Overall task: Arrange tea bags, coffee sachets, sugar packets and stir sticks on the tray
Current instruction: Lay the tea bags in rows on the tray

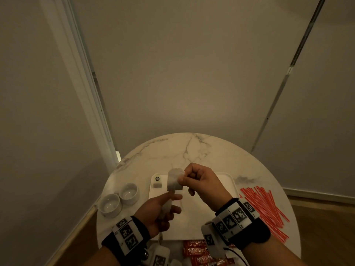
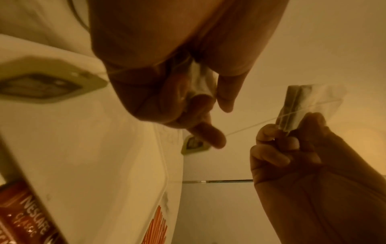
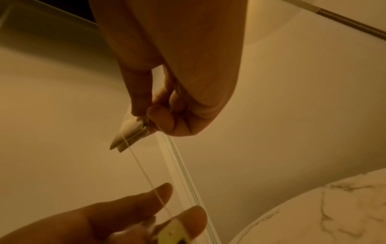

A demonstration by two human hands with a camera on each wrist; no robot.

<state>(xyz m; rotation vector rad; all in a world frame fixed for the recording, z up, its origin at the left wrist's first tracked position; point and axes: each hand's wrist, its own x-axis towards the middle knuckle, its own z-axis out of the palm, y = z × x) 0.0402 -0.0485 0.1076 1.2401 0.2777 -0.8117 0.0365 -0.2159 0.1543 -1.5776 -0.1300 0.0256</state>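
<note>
My right hand pinches a grey tea bag by one edge and holds it up over the white tray. Its thin string runs down to my left hand. That hand grips a second, crumpled tea bag against the palm, index finger stretched out. Another tea bag with a dark tag lies in the tray's far left corner. Red stir sticks lie on the table right of the tray. Red coffee sachets lie at the near edge.
The tray sits on a small round marble table close to pale walls. Two white ramekins stand left of the tray. White packets lie near the front edge by my left wrist. Wooden floor shows around the table.
</note>
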